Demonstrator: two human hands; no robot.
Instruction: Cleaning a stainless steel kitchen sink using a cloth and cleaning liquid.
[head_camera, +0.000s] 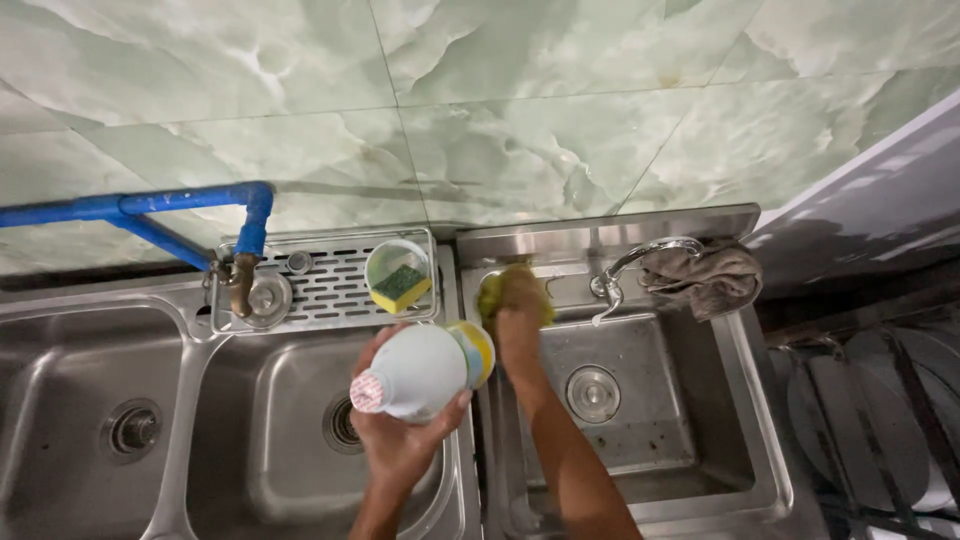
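Left hand (400, 430) grips a white bottle (425, 372), fingers closed around it. Right hand (520, 320) presses a yellow-green sponge (492, 292) against the sink (740, 400) rim, grip unclear.

Bottle (420, 372) left of sponge (515, 293) (sink rim (560, 290))

i am looking down at pale green marbled wall tiles (540, 120), light glaring softly off them. a blue pipe (150, 205) is running along the wall to a brass tap (240, 285). steel sink basins (90, 420) are sitting side by side below; a grey rag (705, 275) is hanging beside a chrome faucet (630, 265).
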